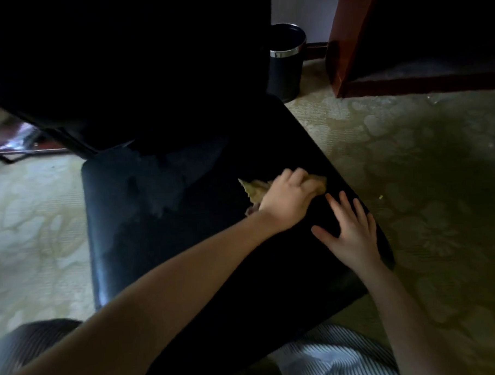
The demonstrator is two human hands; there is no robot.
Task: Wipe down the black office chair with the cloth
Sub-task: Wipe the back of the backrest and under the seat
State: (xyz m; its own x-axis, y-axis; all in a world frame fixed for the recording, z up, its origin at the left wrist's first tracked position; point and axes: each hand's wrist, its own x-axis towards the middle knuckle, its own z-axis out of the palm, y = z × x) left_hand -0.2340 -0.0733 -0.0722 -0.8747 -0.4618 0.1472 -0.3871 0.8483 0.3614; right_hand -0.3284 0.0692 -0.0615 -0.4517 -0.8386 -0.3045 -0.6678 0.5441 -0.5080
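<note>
From the head view, the black office chair (157, 233) fills the middle, its backrest (122, 65) dark at the top and its seat worn in pale patches near the back. The cloth (255, 188), yellowish and crumpled, lies on the seat toward the chair's right edge. The left hand (286, 202) reaches across the seat and its grip is closed around the cloth, pressing it onto the seat. The right hand (353, 233) lies just beside it on the seat, nearer the chair's right front corner, its grip open and fingers spread flat. A dark round bin (285, 63) with a metal band stands behind the chair on the patterned carpet (409, 152). Striped clothing (333, 359) shows in front of the chair.
</note>
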